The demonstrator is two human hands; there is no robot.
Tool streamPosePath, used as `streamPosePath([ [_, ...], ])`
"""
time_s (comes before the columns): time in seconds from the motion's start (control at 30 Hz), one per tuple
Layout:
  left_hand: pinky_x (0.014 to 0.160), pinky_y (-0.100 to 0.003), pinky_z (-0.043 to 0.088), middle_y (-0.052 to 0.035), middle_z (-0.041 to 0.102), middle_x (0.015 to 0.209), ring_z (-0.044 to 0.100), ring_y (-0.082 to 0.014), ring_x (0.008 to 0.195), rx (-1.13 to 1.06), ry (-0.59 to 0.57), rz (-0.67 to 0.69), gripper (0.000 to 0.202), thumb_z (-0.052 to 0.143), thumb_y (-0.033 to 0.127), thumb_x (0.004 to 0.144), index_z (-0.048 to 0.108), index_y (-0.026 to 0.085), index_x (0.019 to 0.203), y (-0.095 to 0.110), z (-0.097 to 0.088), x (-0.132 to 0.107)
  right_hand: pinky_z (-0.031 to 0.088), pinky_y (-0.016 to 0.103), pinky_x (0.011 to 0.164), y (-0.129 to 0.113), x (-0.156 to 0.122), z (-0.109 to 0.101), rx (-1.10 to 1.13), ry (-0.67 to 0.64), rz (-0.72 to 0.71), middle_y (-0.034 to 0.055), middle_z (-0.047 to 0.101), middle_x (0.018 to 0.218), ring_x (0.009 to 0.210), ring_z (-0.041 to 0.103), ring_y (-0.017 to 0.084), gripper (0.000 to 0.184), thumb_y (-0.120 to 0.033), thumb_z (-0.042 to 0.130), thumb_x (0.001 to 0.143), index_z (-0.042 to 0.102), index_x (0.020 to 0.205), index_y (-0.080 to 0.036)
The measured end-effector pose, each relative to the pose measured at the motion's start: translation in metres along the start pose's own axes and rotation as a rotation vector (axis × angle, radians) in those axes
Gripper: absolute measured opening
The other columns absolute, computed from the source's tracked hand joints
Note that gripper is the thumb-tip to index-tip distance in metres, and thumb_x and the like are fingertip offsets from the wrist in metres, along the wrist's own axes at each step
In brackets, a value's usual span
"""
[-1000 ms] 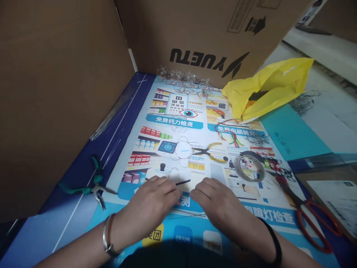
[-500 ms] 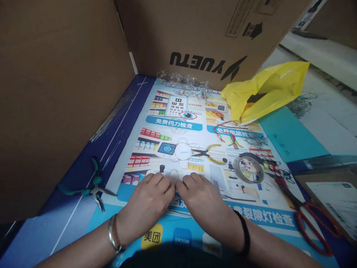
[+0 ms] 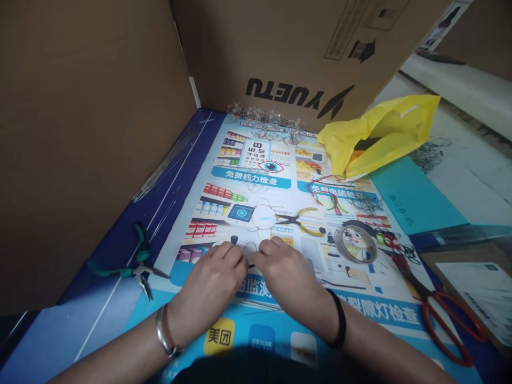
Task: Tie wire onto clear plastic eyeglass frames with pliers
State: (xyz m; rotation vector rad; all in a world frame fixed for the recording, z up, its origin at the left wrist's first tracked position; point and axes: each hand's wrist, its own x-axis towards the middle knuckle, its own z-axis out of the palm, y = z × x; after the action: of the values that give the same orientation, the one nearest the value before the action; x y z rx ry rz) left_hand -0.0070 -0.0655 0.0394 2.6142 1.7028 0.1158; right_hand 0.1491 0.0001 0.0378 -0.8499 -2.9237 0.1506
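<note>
- The grip of the left hand (image 3: 212,282) was drawn tight, fingers curled inward, and a small loop of thin silver wire (image 3: 250,244) was pinched at its near side.
- The grip of the right hand (image 3: 294,282) was likewise closed, its fingers bent against the other side of the same loop; the two hands were set just beside each other.
- The loop was located between the fingertips, above a blue-and-white printed poster sheet (image 3: 250,178); it was seen as a fine rounded arc, raised over the knuckles.
- The lower ends of the loop, the thumbs and the exact pinching points were hidden by the hands.
- Straight silver wires (image 3: 260,305) were partly covered by the right hand, on the near side.
- Yellow-handled pliers (image 3: 296,219) were laid beyond the hands, and a clear ring-shaped tape roll (image 3: 339,242) was placed to their right.
- Green-handled pliers (image 3: 140,269) were left on the left side, red-handled scissors (image 3: 432,296) on the right.
- The tangled wire pieces (image 3: 272,117) by the brown cardboard panel (image 3: 280,42) could hardly be made out; the panel was cut off at the top.
</note>
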Motion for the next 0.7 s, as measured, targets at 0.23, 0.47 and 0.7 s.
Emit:
streamPosePath([
  [0.23,0.064,-0.038,0.052,-0.0074,0.058,0.085,0.053,-0.0237,0.080,-0.012,-0.010,-0.052,0.017,0.050,0.000,0.077,0.058,0.014,0.084,0.000,0.000,0.001,0.034,0.028,0.057,0.001,0.001,0.003,0.030,-0.051,0.063,0.0029,0.056,0.073,0.067,0.049,0.016,0.015,-0.005,0.052,0.079,0.059,0.076,-0.018],
  [0.47,0.068,-0.036,0.053,-0.0069,0.062,0.091,0.058,-0.0204,0.082,-0.355,0.244,-0.160,0.032,0.042,-0.003,0.079,0.061,0.017,0.094,-0.016,0.012,0.001,0.040,0.023,0.066,0.012,0.007,0.008,0.547,0.078,0.200,-0.0004,0.062,0.075,0.074,0.056,0.012,0.015,-0.009,0.052,0.079,0.063,0.078,-0.019],
  [0.7,0.062,-0.028,0.054,-0.0006,0.068,0.076,0.064,-0.0152,0.071,-0.914,0.342,-0.439,0.011,0.058,0.013,0.078,0.066,0.020,0.080,-0.025,0.020,0.010,0.042,0.023,0.056,0.010,0.008,0.018,1.117,0.120,0.474,-0.0013,0.062,0.069,0.062,0.056,0.012,0.008,-0.026,0.059,0.077,0.064,0.078,-0.019],
])
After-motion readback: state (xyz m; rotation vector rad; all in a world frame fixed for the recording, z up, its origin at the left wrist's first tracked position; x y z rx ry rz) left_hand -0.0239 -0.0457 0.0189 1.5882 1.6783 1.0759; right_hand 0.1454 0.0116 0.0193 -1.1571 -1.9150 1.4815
